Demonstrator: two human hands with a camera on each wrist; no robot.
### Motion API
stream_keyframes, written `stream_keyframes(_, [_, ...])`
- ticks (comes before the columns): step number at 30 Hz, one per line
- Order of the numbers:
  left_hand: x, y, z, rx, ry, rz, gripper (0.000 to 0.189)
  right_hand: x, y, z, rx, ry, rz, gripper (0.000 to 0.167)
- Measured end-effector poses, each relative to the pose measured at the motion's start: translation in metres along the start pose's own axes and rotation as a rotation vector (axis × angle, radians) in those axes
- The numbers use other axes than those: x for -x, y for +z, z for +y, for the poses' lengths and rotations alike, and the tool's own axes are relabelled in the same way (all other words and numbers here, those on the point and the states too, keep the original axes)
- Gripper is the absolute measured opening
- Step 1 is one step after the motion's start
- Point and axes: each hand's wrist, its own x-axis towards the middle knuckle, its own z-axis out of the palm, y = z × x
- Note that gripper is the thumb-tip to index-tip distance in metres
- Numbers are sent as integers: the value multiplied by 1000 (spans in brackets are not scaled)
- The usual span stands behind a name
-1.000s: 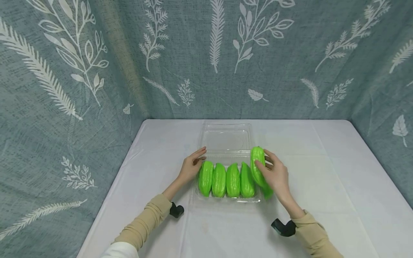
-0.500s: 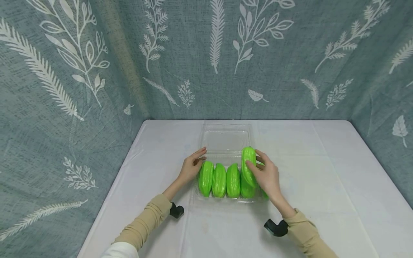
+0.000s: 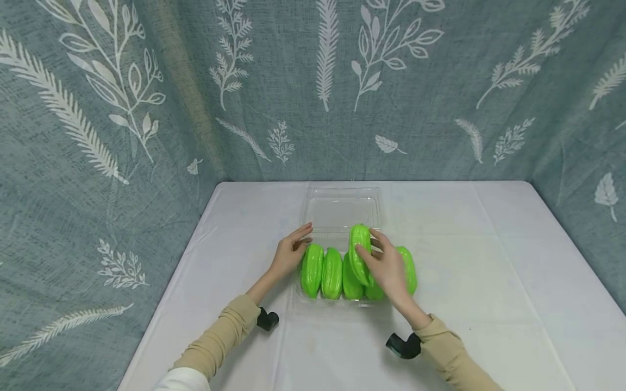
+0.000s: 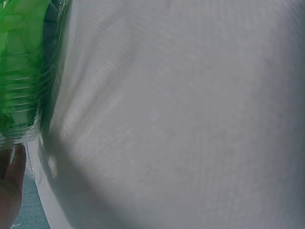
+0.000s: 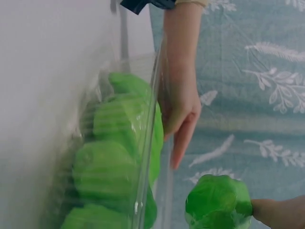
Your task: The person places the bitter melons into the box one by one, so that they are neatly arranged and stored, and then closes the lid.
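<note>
In the head view my right hand (image 3: 389,269) pinches a ridged, bright green bitter melon (image 3: 360,255) between thumb and fingers. It is raised over the clear plastic container (image 3: 337,301), and its end shows in the right wrist view as a lobed green shape (image 5: 218,202). More bitter melons lie side by side in the container, one of them (image 3: 312,271) at its left end. My left hand (image 3: 287,255) touches the container's back left side with fairly straight fingers. Fingertips (image 4: 19,155) sit right at the plastic rim in the left wrist view.
The container's clear lid (image 3: 342,209) lies folded back behind it. Another bitter melon (image 3: 408,270) stands at the right, partly behind my right hand. White cloth covers the table (image 3: 489,271); a patterned curtain (image 3: 313,136) closes off the back and sides.
My right hand has moved left with the bitter melon, from the container's right end to over its middle, uncovering the melon at the right. The left hand stays put.
</note>
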Motion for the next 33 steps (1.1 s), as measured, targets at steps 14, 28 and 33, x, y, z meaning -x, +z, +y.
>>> stream_keyframes(14, [-1,0,-2,13,24,-2,42,4,21,-2,11,-35,-35,60])
stream_keyframes(28, [1,0,-1,7,-10,-4,42,11,47,0,-25,-52,-45,56])
stream_keyframes(33, [0,0,1,-7,-15,-5,42,11,53,-1,-21,-46,-51,57])
